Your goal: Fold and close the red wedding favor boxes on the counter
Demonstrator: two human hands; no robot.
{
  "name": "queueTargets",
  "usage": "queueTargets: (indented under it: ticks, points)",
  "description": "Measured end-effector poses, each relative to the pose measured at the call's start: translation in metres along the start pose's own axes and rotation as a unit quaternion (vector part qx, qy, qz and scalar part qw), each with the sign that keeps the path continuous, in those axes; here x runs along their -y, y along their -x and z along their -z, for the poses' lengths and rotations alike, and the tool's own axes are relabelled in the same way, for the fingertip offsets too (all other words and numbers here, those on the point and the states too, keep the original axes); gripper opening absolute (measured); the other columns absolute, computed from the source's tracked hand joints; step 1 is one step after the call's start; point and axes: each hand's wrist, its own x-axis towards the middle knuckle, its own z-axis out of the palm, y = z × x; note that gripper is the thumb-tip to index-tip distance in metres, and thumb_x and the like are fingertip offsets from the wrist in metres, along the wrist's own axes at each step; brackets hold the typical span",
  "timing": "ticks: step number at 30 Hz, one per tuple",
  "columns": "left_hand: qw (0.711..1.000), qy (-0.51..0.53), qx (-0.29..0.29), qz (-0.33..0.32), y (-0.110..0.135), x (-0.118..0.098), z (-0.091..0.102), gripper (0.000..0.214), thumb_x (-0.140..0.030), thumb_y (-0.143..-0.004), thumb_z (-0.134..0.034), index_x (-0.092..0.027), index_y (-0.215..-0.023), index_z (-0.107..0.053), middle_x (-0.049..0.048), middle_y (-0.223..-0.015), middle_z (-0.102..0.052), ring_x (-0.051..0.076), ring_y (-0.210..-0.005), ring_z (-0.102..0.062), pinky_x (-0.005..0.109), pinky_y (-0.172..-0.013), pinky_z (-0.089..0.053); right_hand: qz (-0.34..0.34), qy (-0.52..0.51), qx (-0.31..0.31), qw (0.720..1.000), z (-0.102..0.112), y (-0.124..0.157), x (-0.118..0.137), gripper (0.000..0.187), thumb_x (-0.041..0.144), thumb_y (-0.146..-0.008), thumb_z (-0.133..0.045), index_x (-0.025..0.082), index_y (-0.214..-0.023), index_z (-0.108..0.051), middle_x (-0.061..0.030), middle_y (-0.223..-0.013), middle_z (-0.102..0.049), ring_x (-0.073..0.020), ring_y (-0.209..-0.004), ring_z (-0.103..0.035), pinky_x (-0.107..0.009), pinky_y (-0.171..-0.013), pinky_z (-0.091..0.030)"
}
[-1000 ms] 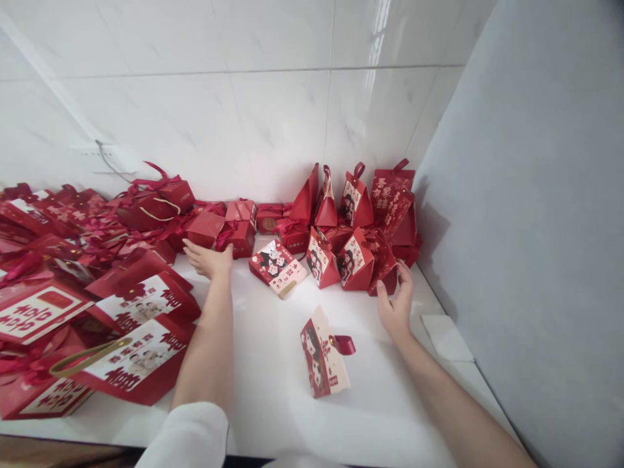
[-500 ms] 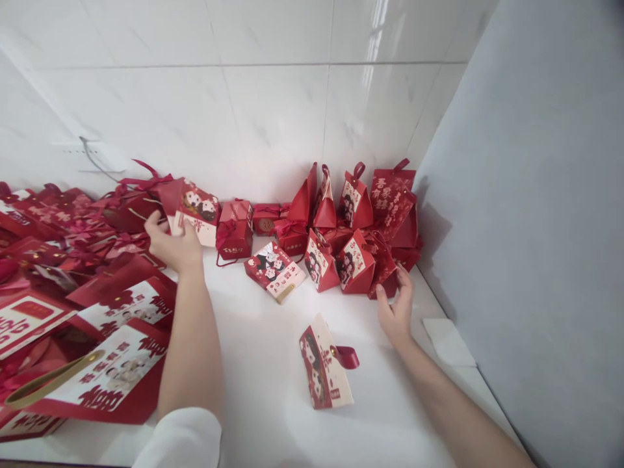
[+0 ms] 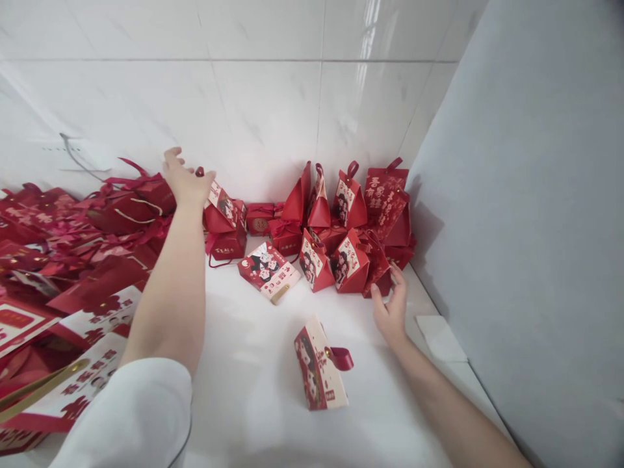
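Left hand [image 3: 188,185], fingers spread, part-hides a box [image 3: 224,209] at ten o'clock; right hand [image 3: 392,304], at four, touches a darker box [image 3: 377,270], grip unclear.

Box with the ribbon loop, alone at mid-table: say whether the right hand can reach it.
Probably yes: only bare white tabletop shows between the right hand and the lone box, though the fingers are around a red box.

A white table [image 3: 244,364] fills the bottom of the frame. A box with a ribbon [image 3: 316,370] sits low in the middle. Little red boxes [image 3: 351,276] stand higher up, and a red pile [image 3: 97,279] lies left.
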Motion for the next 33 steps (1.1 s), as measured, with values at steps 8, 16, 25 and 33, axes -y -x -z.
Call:
queueTargets:
  ticks: [8, 16, 25, 33]
  points:
    - [0.979, -0.054, 0.133, 0.146, 0.083, 0.052, -0.015, 0.1, -0.034, -0.078, -0.076, -0.001, -0.153, -0.02, 0.0275, -0.153, -0.037, 0.038, -0.143, -0.036, 0.052, -0.117, -0.034, 0.001, 0.003, 0.001, 1.0, 0.0, 0.001, 0.0, 0.058, 0.025, -0.091, -0.058, 0.021, -0.145, -0.038, -0.0167, -0.148, -0.042, -0.0282, -0.14, -0.041, -0.056, -0.117, -0.032]
    - [0.968, -0.127, 0.208, 0.064, 0.152, 0.021, 0.01, 0.086, -0.027, -0.086, -0.06, -0.009, -0.158, -0.016, 0.0222, -0.162, -0.021, 0.037, -0.15, -0.022, 0.06, -0.12, -0.021, 0.001, 0.008, 0.011, 1.0, 0.0, 0.002, -0.001, 0.06, 0.026, -0.091, -0.059, 0.021, -0.147, -0.036, -0.016, -0.15, -0.041, -0.0285, -0.141, -0.04, -0.057, -0.117, -0.031]
    - [0.921, -0.091, 0.366, 0.103, 0.209, 0.048, 0.022, 0.038, -0.044, -0.099, -0.034, -0.02, -0.101, -0.064, 0.0129, -0.092, -0.071, 0.031, -0.095, -0.068, 0.04, -0.087, -0.05, 0.007, 0.002, 0.012, 1.0, 0.0, 0.002, -0.002, 0.061, 0.025, -0.091, -0.059, 0.022, -0.147, -0.036, -0.0153, -0.149, -0.042, -0.0284, -0.14, -0.041, -0.057, -0.117, -0.032]
    - [0.914, -0.078, 0.313, 0.245, 0.214, 0.069, 0.026, 0.04, -0.037, -0.097, -0.034, -0.015, -0.112, -0.065, 0.0169, -0.101, -0.073, 0.029, -0.078, -0.07, 0.041, -0.07, -0.054, 0.011, 0.007, 0.019, 1.0, 0.001, 0.003, -0.001, 0.062, 0.024, -0.09, -0.059, 0.021, -0.148, -0.036, -0.0159, -0.147, -0.044, -0.028, -0.139, -0.043, -0.056, -0.116, -0.032]
